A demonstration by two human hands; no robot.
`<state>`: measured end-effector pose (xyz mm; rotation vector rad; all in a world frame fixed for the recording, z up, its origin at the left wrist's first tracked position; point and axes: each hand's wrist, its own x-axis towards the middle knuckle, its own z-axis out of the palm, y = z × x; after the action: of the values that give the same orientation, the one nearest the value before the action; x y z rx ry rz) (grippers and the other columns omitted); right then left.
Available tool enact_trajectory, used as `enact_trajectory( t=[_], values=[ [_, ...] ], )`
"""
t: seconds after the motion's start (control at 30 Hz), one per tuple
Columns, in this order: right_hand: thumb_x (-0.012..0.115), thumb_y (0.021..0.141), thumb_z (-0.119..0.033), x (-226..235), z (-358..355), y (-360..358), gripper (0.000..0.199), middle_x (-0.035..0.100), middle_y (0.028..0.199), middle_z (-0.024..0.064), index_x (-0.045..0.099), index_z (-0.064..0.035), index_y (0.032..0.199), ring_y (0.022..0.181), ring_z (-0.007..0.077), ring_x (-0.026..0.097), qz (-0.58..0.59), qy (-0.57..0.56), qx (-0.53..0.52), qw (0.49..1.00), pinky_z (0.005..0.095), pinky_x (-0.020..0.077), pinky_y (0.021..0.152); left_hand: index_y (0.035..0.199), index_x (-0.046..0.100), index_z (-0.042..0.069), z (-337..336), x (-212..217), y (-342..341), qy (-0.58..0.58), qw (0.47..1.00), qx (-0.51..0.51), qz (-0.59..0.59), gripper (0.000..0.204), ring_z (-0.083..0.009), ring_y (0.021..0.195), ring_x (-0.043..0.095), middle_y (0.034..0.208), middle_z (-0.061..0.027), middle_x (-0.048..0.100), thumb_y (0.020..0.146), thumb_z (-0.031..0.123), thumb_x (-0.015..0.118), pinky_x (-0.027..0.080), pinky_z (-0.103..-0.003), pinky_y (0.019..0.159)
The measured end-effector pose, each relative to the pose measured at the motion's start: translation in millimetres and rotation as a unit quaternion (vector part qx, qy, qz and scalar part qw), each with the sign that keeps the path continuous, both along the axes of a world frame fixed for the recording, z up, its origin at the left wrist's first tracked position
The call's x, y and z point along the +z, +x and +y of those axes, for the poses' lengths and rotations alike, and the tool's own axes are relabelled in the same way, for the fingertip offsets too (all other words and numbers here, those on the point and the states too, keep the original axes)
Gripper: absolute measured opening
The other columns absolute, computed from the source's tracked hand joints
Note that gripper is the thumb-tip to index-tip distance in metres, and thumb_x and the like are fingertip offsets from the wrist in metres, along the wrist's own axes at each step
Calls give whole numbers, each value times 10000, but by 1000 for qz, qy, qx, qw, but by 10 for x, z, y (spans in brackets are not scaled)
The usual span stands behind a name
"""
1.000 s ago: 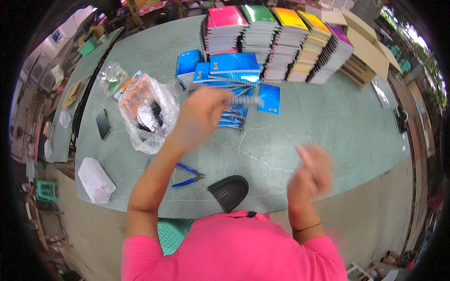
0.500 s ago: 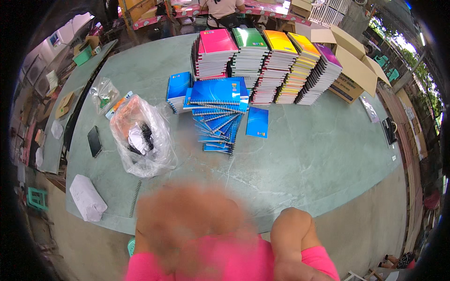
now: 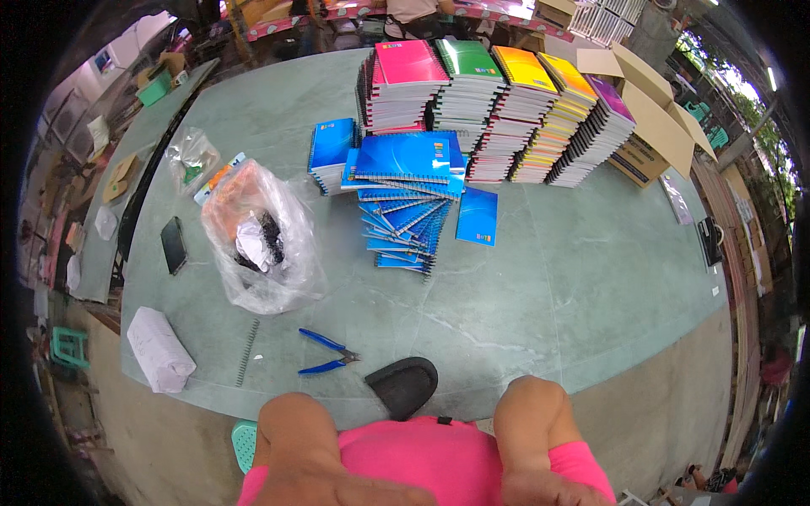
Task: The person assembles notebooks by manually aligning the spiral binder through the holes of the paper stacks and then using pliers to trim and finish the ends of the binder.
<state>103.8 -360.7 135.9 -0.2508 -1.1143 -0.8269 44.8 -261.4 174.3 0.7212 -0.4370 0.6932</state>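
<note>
Both my forearms bend back at the near table edge, so only parts of my left hand point(image 3: 371, 491) and my right hand point(image 3: 548, 489) show at the bottom of the picture. Their fingers are cut off or out of sight, and I cannot tell if they hold anything. Nearest to them on the table lie a black rounded pad point(image 3: 407, 384) and blue-handled cutting pliers point(image 3: 348, 357) with the handles spread. To the left is a loose wire spiral coil point(image 3: 247, 354). Farther off, blue spiral notebooks point(image 3: 401, 158) form a fanned stack, with a single blue notebook point(image 3: 477, 217) beside it.
Tall stacks of pink, green, yellow, orange and purple notebooks point(image 3: 527, 69) stand at the back. An open carton point(image 3: 645, 160) is at the right. A clear plastic bag point(image 3: 295, 278) with scraps, a dark phone point(image 3: 174, 246) and a white wrapped bundle point(image 3: 159, 350) lie at left.
A blurred hand, before over the near table, has drawn back toward me. The pliers and black pad it covered now show. My view has shifted slightly; the notebooks have not moved.
</note>
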Motion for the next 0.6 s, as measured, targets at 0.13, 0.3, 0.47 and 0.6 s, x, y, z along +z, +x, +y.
enact_trajectory(
  t=[0.13, 0.3, 0.47, 0.6],
  values=[
    [543, 770, 30, -7, -5, 97, 224, 464, 875, 23, 495, -58, 971, 839, 141, 473, -12, 18, -118, 993, 249, 418, 735, 538, 408, 121, 321, -25, 201, 114, 984, -113, -80, 298, -132, 544, 434, 611, -20, 548, 802, 15, 498, 290, -211, 458],
    [551, 794, -2, -122, 240, 88, 145, 476, 836, 40, 538, -65, 924, 788, 152, 490, -115, 311, 337, 881, 255, 432, 719, 731, 529, 81, -163, 107, -38, -51, 979, 128, 150, 146, -155, 575, 466, 806, -57, 589, 848, 143, 466, 315, -254, 508],
    [569, 804, -94, -919, 80, 888, 61, 521, 746, 91, 540, -41, 808, 677, 202, 498, 57, -413, -276, 866, 291, 397, 596, 832, 557, 65, 790, -416, 82, 428, 877, -193, -103, 170, -196, 687, 543, 806, -64, 598, 844, 225, 500, 398, -372, 641],
    [564, 836, -210, -1747, 442, 2410, 225, 555, 643, 107, 550, -3, 749, 570, 231, 514, 396, -541, -268, 692, 306, 406, 553, 733, 551, 59, 953, -684, -20, 462, 869, -10, 177, 97, -199, 656, 532, 756, -53, 575, 720, 96, 640, 419, -303, 594]
  ],
)
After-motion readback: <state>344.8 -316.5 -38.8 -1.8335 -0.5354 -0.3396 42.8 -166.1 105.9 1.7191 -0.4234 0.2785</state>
